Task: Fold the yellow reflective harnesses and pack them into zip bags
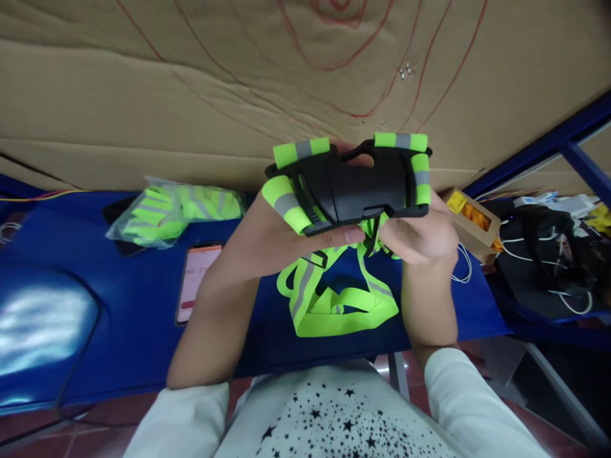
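A black plastic buckle [365,187] with neon-green and grey straps looped through both ends is raised in front of me. My left hand [281,238] grips it from beneath, thumb along its lower edge. Behind the buckle's right end is my right hand [420,232], its fingers curled near the green straps; the buckle partly hides it. More neon-green reflective strap [344,312] hangs in loops below, over the blue table [138,286]. A small black slider sits on that strap by my left thumb.
Clear bags of green straps [162,213] lie at the back left, near a phone [195,280]. An open cardboard box [472,222], white cables and a black bag [548,254] are at the right. Cardboard [191,108] stands behind the table.
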`<move>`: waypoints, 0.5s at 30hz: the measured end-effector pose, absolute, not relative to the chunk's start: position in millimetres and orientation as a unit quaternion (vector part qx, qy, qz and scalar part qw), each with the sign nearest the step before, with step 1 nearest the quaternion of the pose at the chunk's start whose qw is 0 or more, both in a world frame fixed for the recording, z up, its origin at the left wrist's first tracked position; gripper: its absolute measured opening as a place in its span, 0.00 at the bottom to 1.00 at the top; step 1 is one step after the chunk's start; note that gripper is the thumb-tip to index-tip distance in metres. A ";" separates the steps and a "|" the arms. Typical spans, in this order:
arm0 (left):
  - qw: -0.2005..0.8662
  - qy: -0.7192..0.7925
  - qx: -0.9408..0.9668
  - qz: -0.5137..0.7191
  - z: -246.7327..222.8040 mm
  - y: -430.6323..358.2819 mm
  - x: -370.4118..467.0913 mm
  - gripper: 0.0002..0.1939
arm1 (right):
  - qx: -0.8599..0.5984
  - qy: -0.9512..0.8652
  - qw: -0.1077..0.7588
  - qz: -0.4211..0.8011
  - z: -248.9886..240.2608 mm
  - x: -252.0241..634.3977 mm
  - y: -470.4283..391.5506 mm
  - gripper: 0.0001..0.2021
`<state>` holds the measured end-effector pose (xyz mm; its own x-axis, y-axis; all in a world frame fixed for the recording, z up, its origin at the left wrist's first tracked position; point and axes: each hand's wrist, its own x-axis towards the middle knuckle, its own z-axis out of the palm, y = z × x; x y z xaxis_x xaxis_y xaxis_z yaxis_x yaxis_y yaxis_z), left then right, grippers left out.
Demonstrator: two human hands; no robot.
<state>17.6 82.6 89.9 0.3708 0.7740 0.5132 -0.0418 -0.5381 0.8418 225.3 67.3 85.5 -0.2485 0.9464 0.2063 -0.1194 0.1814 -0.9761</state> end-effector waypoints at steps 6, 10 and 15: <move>0.423 0.189 0.731 0.502 93.2 82.9 21.5 0.30 | -0.306 -0.579 0.517 0.551 83.2 221.0 68.5 0.14; 0.429 0.208 0.711 0.518 96.7 78.0 23.9 0.32 | -0.346 -0.602 0.529 0.487 81.0 216.4 69.3 0.12; 0.374 0.253 0.765 0.459 93.5 81.0 16.0 0.34 | -0.309 -0.640 0.493 0.502 75.6 222.1 69.6 0.19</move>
<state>16.0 81.0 93.5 0.4504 0.7305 0.5134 0.0426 -0.5920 0.8048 222.1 69.6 75.6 -0.3225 0.8904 0.3212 -0.0988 0.3058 -0.9469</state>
